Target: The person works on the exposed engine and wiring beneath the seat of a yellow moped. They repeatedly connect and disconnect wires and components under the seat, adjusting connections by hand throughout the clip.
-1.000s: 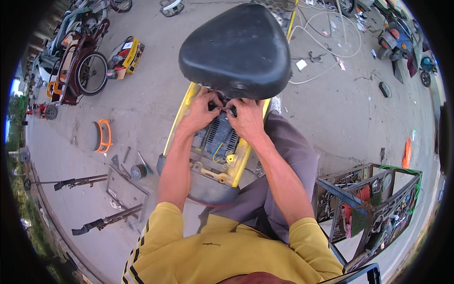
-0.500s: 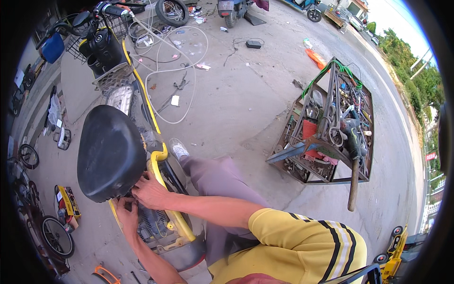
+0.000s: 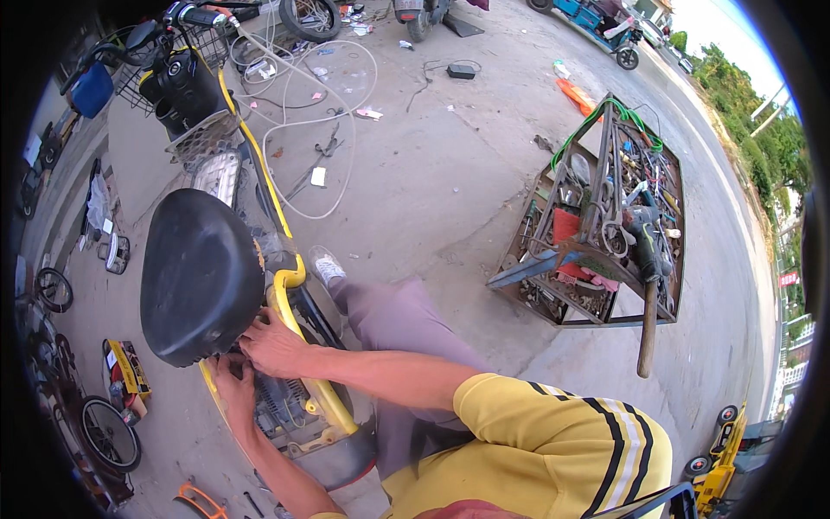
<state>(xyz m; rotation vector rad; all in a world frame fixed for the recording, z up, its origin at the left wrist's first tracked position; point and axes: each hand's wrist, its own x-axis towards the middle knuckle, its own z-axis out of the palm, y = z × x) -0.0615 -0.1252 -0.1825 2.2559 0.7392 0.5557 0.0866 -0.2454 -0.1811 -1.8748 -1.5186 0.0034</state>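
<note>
On the far left, a thin-spoked wheel (image 3: pixel 111 432) is showing its pale, round rim, and a yellow box (image 3: pixel 127 368) is lying near it on the bare, matt grey ground (image 3: pixel 450 208). Further right, the black saddle (image 3: pixel 201 277) is bulging in a smooth, rounded triangle, its skin catching a dull shine while its rear lower edge is looking puckered and rough. It is sitting above the rear of a vehicle, whose yellow frame (image 3: pixel 333 406) is running in smooth, bent tubes to the right of a dark, ribbed part (image 3: pixel 277 400).

The left grip (image 3: pixel 233 381), a bare hand, is reaching up to the saddle's rear edge, its forearm slanting leftward from the lower border and its fingers bending. Just beside it, the right grip (image 3: pixel 275 346) is arching in from the right, forearm nearly level, fingers curling inward beneath the same edge. The fingertips are hiding there, so I cannot tell whether either is grasping anything.

Right of them, a pale hose (image 3: pixel 353 130) is looping thinly over the ground. Beyond, an angular metal rack (image 3: pixel 519 278) is holding jumbled tools, and a worn wooden handle (image 3: pixel 647 333) is jutting downward from it.
</note>
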